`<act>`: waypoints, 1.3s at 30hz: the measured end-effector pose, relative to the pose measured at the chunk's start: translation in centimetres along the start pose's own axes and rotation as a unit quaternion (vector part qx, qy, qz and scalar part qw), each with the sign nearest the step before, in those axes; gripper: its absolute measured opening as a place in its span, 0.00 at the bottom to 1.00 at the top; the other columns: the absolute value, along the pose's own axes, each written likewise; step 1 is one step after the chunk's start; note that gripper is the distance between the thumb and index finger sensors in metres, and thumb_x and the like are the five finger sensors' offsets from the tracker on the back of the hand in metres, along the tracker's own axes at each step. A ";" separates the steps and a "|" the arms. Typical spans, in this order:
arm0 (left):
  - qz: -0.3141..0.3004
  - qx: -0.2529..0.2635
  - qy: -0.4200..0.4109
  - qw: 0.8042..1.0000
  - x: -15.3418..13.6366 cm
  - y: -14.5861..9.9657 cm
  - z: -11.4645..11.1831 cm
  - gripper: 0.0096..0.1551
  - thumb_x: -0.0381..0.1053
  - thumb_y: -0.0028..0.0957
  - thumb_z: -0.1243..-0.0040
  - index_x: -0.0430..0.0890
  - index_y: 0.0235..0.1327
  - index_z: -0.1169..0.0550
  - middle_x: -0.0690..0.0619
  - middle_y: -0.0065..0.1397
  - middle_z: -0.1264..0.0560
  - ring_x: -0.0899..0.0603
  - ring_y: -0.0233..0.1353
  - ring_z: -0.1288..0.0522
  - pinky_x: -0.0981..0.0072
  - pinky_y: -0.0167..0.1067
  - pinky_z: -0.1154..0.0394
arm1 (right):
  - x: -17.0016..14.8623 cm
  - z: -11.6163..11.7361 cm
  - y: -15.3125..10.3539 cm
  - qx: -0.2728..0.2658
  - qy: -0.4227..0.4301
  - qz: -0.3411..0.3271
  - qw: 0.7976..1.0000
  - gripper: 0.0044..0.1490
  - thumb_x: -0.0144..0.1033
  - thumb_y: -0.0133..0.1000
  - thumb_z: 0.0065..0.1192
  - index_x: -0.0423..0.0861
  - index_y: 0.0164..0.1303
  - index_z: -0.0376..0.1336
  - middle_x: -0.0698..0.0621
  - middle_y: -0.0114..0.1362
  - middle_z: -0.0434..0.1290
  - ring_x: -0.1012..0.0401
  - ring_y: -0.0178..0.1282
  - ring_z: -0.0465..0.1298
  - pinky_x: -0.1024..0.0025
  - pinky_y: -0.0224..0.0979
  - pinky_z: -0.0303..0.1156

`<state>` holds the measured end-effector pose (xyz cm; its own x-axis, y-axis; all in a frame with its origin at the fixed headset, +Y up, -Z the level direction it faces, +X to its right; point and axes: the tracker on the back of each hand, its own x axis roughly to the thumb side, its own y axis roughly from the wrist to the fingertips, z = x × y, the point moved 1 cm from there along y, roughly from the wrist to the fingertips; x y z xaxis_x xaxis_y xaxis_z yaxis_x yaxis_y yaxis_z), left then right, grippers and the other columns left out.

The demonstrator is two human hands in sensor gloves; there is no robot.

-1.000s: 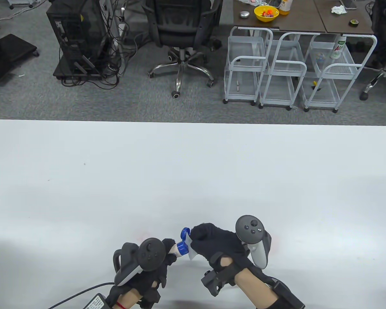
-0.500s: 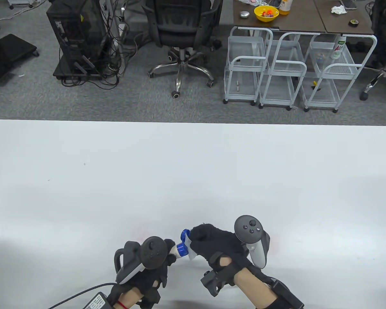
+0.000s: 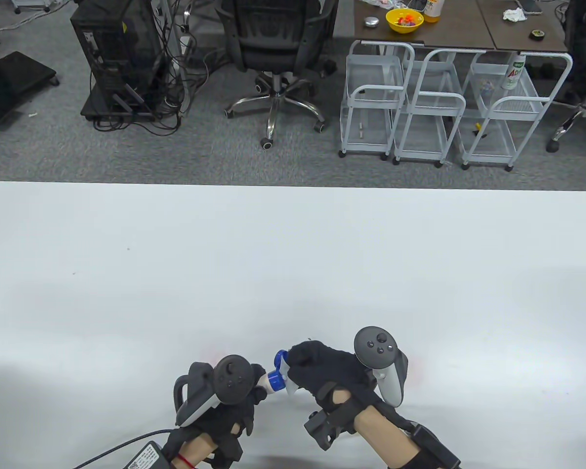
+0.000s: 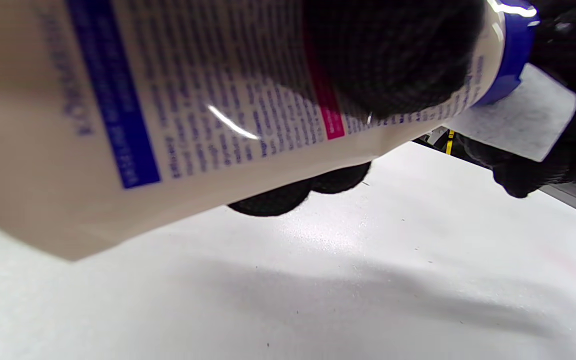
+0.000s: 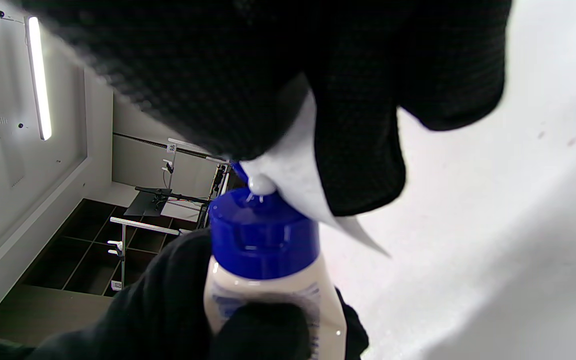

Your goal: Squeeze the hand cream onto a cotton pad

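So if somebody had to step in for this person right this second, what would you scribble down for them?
Left hand: grips the hand cream tube, flip cap open, nozzle aimed at the pad.
Right hand: holds the cotton pad against the nozzle, above the table.
Done: cap opened, tube and pad brought together, and a white blob of cream shows at the nozzle, touching the pad.
Left: finish the squeeze so enough cream sits on the pad, then part the two, probably closing the cap.

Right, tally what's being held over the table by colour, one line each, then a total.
Cream-coloured with blue cap: 1, the tube, in the left hand.
White: 1, the cotton pad, in the right hand.
Total: 2
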<state>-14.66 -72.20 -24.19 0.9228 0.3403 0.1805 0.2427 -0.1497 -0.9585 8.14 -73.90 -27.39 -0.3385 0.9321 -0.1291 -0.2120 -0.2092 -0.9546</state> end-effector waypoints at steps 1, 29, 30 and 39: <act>0.002 -0.001 0.003 1.000 0.0 0.0 0.0 0.26 0.55 0.34 0.39 0.56 0.49 0.19 0.63 0.46 0.09 0.55 0.46 0.06 0.57 0.52 0.15 | 0.0 0.0 0.0 0.000 0.000 0.000 1.000 0.23 0.33 0.43 0.84 0.50 0.49 0.77 0.49 0.52 0.87 0.52 0.47 0.94 0.51 0.54 0.83; -0.032 -0.125 -0.373 0.919 -5.0 1.5 0.5 0.56 0.59 0.46 0.35 0.68 0.71 0.62 0.66 0.72 0.29 0.51 0.68 0.20 0.51 0.68 0.27 | -0.2 -2.1 0.1 -0.014 0.051 0.016 0.998 0.23 0.34 0.44 0.83 0.51 0.50 0.76 0.50 0.53 0.86 0.52 0.49 0.93 0.51 0.55 0.82; -0.036 -0.117 -0.367 0.922 -5.0 1.5 0.5 0.57 0.59 0.46 0.35 0.72 0.69 0.63 0.66 0.73 0.29 0.51 0.67 0.19 0.51 0.68 0.27 | -0.2 -2.1 0.2 -0.014 0.051 0.017 0.998 0.23 0.34 0.44 0.83 0.51 0.50 0.76 0.50 0.53 0.86 0.52 0.49 0.93 0.51 0.55 0.82; -0.021 -0.080 -0.335 0.938 -4.9 1.4 0.5 0.58 0.58 0.47 0.36 0.72 0.66 0.66 0.64 0.74 0.30 0.53 0.57 0.13 0.55 0.61 0.21 | -0.3 -2.2 0.2 -0.010 0.060 0.025 0.998 0.23 0.34 0.44 0.83 0.51 0.50 0.76 0.50 0.53 0.86 0.52 0.49 0.93 0.51 0.56 0.82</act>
<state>-19.03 -73.62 -26.51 0.5287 0.8487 -0.0135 0.3654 -0.2419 -0.8988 10.22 -73.62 -28.13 -0.2352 0.9496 -0.2074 -0.1789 -0.2520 -0.9511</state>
